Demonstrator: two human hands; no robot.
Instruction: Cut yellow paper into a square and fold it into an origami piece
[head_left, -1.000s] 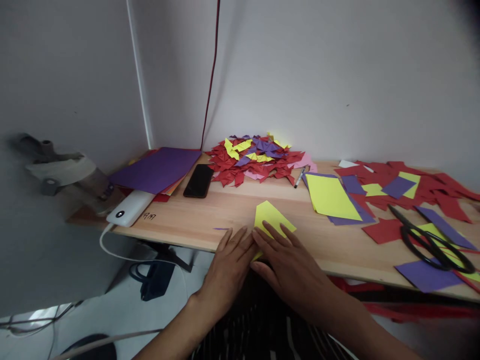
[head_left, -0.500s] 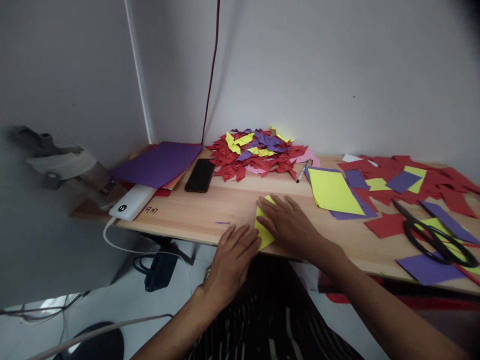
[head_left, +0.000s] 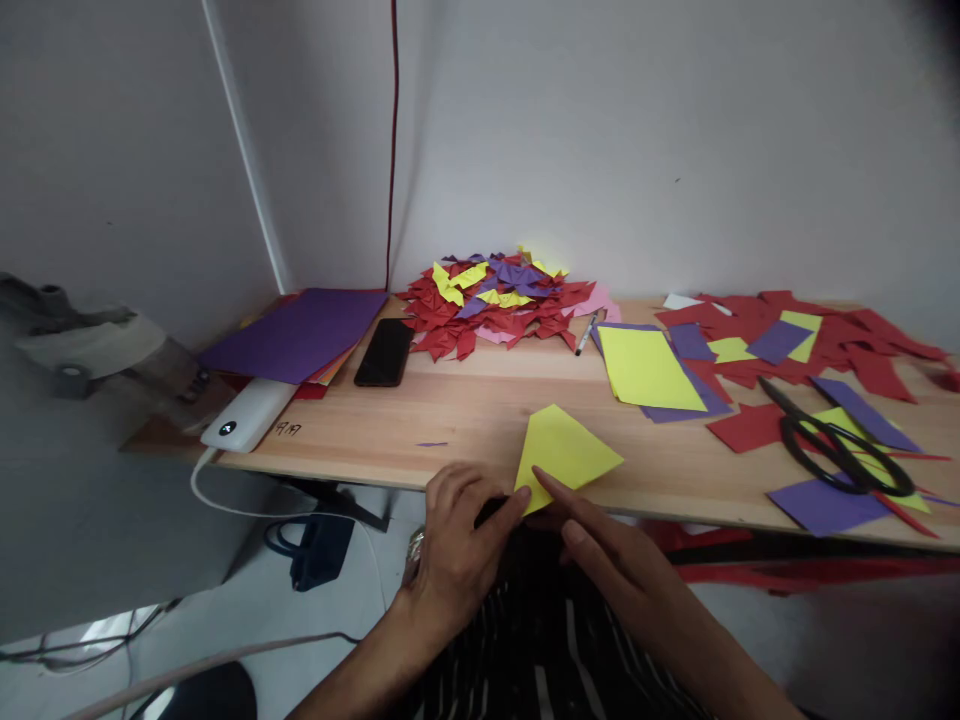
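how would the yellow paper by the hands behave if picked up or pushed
The yellow paper is likely light, since it looks thin. It should probably bend easily yet may hold creases, judging by its straight, crisp edges. A push might slide it over the smooth-looking tabletop, though the left hand touches its near corner.

Yellow sheet looks smooth matt paper from where I stand; desk, grained wood; phone, glossy front; white power bank, smooth plastic.

A phone lies on the wooden desk; beside it, a folded-paper heap.
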